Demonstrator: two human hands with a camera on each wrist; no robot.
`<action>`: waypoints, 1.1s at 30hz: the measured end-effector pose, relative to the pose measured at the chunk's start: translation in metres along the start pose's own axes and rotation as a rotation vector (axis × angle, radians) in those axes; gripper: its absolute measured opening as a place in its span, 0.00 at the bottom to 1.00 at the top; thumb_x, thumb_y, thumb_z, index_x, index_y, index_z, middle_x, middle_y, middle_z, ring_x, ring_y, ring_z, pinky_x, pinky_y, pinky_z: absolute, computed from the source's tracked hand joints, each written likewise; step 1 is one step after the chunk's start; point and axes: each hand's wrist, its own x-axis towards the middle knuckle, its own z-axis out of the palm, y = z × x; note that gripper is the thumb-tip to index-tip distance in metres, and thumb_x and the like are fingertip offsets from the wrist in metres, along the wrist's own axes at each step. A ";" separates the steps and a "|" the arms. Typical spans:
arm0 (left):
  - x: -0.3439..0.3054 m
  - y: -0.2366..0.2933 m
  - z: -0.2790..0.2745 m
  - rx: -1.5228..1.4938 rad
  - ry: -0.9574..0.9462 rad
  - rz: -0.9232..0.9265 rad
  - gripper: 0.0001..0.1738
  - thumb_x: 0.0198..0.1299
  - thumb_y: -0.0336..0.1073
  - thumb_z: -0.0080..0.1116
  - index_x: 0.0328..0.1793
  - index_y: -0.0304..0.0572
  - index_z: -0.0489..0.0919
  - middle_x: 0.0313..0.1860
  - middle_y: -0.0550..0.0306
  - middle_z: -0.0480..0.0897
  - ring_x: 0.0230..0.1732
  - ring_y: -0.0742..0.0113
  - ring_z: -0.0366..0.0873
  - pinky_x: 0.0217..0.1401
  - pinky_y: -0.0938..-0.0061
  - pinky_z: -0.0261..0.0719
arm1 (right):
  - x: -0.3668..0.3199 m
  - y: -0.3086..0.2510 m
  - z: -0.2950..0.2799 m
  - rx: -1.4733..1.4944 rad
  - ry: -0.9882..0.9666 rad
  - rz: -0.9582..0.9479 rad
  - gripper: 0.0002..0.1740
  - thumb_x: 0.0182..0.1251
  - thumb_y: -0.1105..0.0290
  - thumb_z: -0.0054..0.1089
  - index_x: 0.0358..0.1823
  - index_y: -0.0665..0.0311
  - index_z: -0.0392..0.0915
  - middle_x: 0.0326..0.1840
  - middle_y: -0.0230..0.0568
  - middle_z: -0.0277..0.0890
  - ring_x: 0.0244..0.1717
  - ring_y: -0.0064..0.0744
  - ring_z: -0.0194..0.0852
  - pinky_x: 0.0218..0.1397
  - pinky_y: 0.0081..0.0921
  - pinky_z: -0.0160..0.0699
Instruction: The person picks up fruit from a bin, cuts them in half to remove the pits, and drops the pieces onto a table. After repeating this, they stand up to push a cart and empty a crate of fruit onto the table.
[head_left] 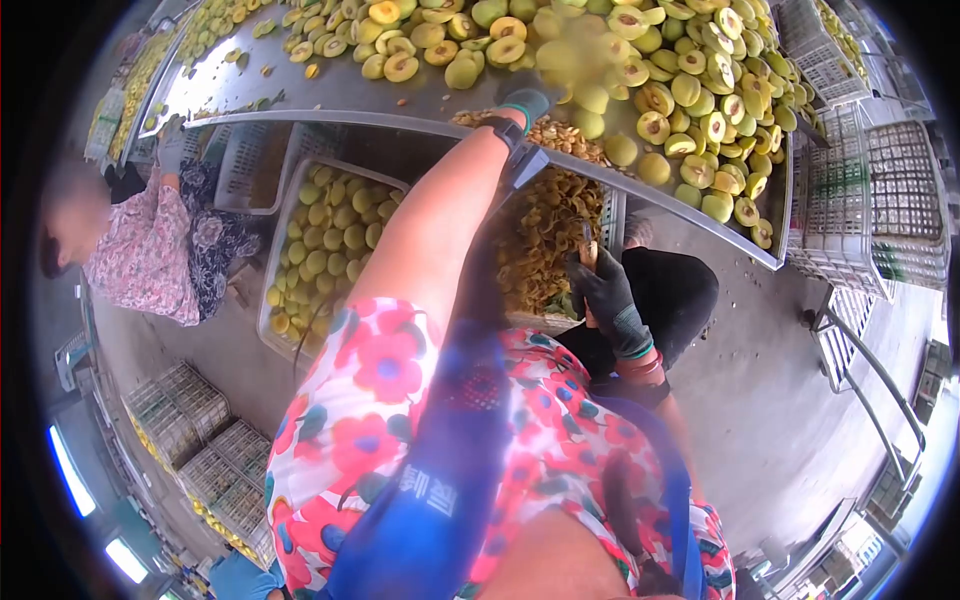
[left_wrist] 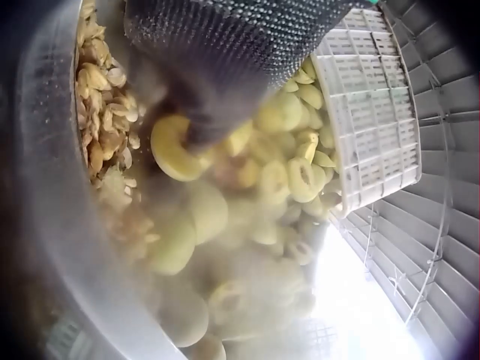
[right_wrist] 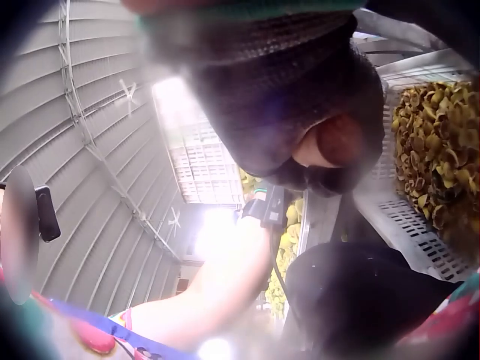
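Note:
My left hand (head_left: 530,100), in a dark glove, reaches over the metal table (head_left: 350,100) to the heap of cut green-yellow, plum-like fruit. In the left wrist view its gloved fingers (left_wrist: 217,82) pinch a yellow fruit half (left_wrist: 171,148); part of it is hidden behind the fingertips. Beside that hand, pale pits (head_left: 560,138) lie along the table's edge. My right hand (head_left: 608,295), also gloved, grips a small knife by its wooden handle (head_left: 589,257), the blade pointing up and away from me. Below it, a crate (head_left: 545,322) holds brownish fruit scraps (head_left: 550,240).
A white crate of whole fruit (head_left: 335,230) stands under the table, left of my arm. Stacked white crates (head_left: 850,190) rise beyond the table's right end. Another person (head_left: 145,240) sits at the left. More crates (head_left: 215,450) stand on the floor behind.

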 end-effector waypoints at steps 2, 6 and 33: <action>-0.002 0.008 0.001 -0.155 -0.016 -0.007 0.37 0.46 0.57 0.61 0.55 0.35 0.73 0.49 0.43 0.79 0.51 0.52 0.77 0.52 0.64 0.73 | 0.004 0.005 -0.003 -0.099 -0.004 -0.070 0.07 0.64 0.70 0.53 0.40 0.66 0.70 0.20 0.27 0.64 0.13 0.18 0.62 0.13 0.17 0.60; 0.008 -0.003 0.037 -0.327 0.116 0.106 0.36 0.44 0.47 0.67 0.56 0.34 0.68 0.52 0.43 0.77 0.53 0.53 0.76 0.54 0.66 0.73 | 0.025 0.081 -0.016 -0.290 0.092 -0.210 0.06 0.64 0.71 0.51 0.38 0.65 0.69 0.20 0.27 0.64 0.13 0.18 0.62 0.14 0.17 0.60; -0.241 0.054 -0.082 -0.857 0.318 0.658 0.20 0.65 0.39 0.49 0.57 0.34 0.65 0.47 0.46 0.74 0.47 0.61 0.74 0.50 0.71 0.73 | -0.025 -0.136 0.061 -0.323 0.161 -0.675 0.15 0.62 0.75 0.52 0.51 0.64 0.68 0.31 0.31 0.71 0.27 0.17 0.70 0.29 0.18 0.69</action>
